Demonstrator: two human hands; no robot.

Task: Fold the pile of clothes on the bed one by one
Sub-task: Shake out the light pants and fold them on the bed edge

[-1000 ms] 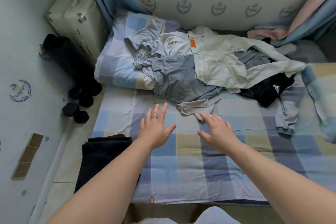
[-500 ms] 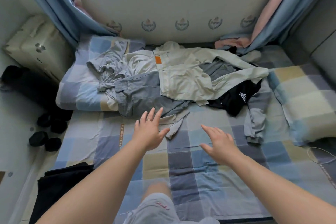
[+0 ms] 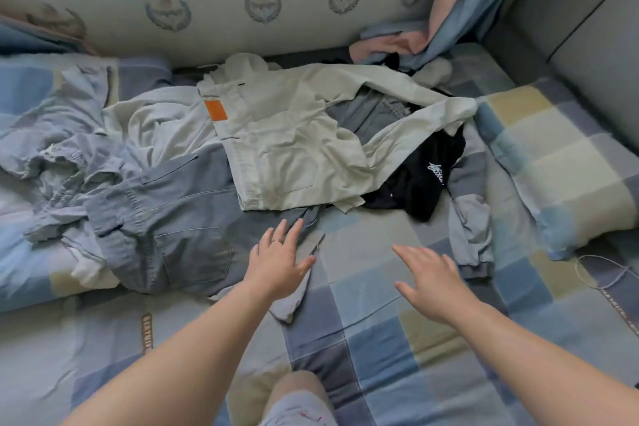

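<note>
The pile of clothes [image 3: 283, 149] fills the frame's middle on the bed [image 3: 377, 342]. The left hand [image 3: 276, 263], fingers spread, seems to touch its lower edge; the right hand [image 3: 432, 278], open, is just below-right.

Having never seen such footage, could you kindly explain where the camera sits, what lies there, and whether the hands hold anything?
No machine: a person wears a camera on the head, looking down at their own arms. On the checked bed sheet lies a heap of unfolded clothes: a cream garment with an orange patch, blue-grey denim, a black top. The left hand is spread over a loose grey cloth edge; the right hand hovers open above the sheet. Neither holds anything.
</note>
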